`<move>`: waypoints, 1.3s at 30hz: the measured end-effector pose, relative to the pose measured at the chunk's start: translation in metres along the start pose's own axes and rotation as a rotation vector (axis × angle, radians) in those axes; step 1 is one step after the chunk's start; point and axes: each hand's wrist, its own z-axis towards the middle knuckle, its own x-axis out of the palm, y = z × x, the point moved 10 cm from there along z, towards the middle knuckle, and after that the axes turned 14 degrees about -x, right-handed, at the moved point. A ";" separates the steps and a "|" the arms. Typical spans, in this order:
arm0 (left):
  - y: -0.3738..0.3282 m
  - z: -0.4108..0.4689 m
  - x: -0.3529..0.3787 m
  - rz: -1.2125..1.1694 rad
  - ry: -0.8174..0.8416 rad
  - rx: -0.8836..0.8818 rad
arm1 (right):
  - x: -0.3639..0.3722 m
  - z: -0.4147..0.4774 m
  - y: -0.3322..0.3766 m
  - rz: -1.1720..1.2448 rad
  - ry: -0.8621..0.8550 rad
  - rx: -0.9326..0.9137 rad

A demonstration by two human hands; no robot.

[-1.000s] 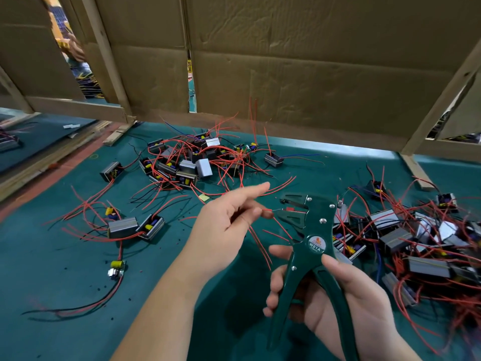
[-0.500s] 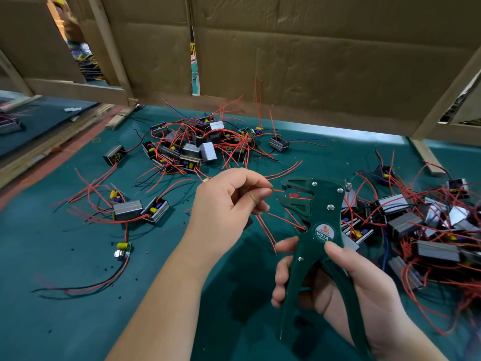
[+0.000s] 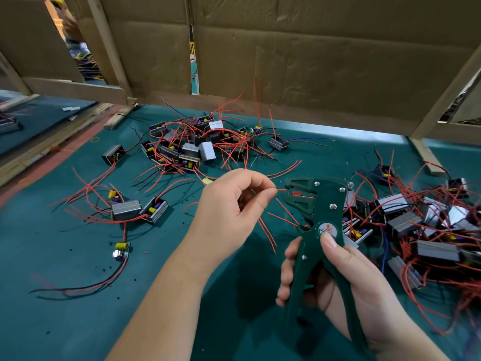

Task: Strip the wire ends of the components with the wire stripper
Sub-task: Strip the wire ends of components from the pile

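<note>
change: left hand (image 3: 231,209) closed to a pinch on red wire (image 3: 281,189), tip reached wire stripper (image 3: 322,204) mouth | right hand (image 3: 338,277) gripped its handles over table (image 3: 78,321) near edge | squeeze was likely next

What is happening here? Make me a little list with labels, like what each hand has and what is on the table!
left hand: pinches a thin red wire between thumb and forefinger
right hand: grips the green wire stripper by its handles
wire tip: right at the stripper's mouth
stripper handles: spread apart, not squeezed
back pile: small components tangled in red wires
right pile: more components with red wires
table: covered in green mat
behind: cardboard wall
</note>
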 end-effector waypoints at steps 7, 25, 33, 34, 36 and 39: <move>-0.007 -0.002 0.001 0.112 -0.006 0.055 | 0.000 -0.002 -0.002 -0.036 -0.007 0.021; -0.013 -0.004 0.003 0.148 -0.015 0.106 | 0.002 -0.004 -0.004 0.017 0.003 0.079; -0.003 -0.005 0.009 0.065 0.050 0.057 | -0.014 -0.004 -0.008 -0.089 -0.227 0.070; 0.002 -0.005 0.013 0.040 0.078 0.020 | -0.018 -0.004 -0.009 -0.096 -0.257 0.076; 0.008 -0.004 0.017 0.015 0.092 -0.022 | -0.021 -0.004 -0.009 -0.091 -0.265 0.086; 0.013 0.000 0.012 -0.034 0.040 -0.066 | -0.021 -0.003 -0.008 -0.079 -0.249 0.089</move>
